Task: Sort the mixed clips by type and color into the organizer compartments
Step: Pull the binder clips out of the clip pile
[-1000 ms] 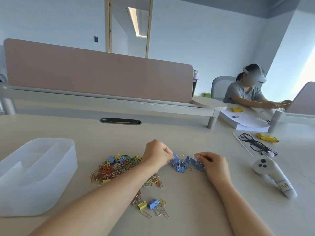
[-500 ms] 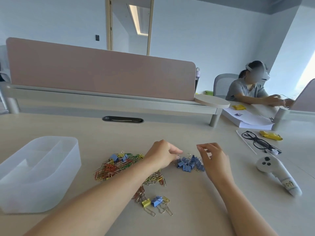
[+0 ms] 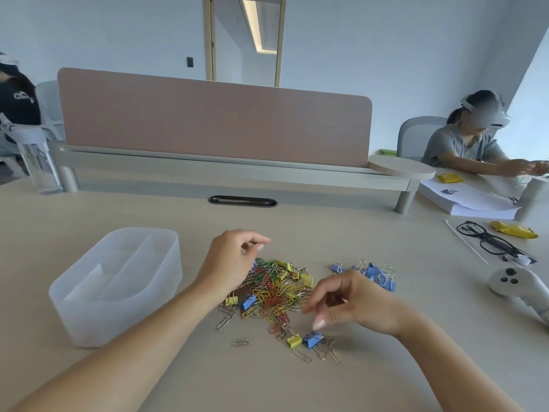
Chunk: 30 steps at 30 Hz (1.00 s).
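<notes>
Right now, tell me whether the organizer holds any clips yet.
Empty: the organizer shows only bare dividers inside; the clips lie on the table.

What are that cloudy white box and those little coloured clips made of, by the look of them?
The organizer looks like frosted translucent plastic: its inner dividers show dimly through the wall. The paper clips seem to be thin wire, mostly colour-coated, a few bare silver. The blue binder clips look like painted sheet metal with shiny wire handles.
</notes>
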Available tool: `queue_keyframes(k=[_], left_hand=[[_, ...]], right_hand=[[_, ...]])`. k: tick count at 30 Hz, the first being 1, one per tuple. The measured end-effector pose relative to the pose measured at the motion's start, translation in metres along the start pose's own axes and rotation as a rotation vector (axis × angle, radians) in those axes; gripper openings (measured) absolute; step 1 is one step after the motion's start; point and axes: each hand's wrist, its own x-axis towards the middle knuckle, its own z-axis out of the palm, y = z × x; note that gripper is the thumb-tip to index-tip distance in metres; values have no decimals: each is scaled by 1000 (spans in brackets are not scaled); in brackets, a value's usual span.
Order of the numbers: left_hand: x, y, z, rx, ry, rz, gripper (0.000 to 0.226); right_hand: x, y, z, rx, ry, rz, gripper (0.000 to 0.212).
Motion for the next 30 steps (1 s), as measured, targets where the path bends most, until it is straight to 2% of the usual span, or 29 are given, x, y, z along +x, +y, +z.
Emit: queue_keyframes(k=[4,8,12,20,24,27,30], left_hand=[[-14,-22,-8,-79,153,-67,24],[-13,-32,-10,-91,148,-163,28],[-15,-34,-8,-5,28,-183,39],[-16,-33,-4,159,-47,-172,24],[-13,-29,1,153,-41,-127,28],[-11,-28,4,145,-16,-140,7],[-11,-27,4,135,-35,-147,8]], right_hand=[[-3,0,-3,-93,-147,42,30],[-1,3,6,-51,-168,94,24],[5,9,11,-35,-49,84,11],[13,14,20,-96,324,6,15],[14,18,19,-171,361,-16,14],[14,21,19,-205,369,-24,16],[14,22,17,-217,396,-31,15]])
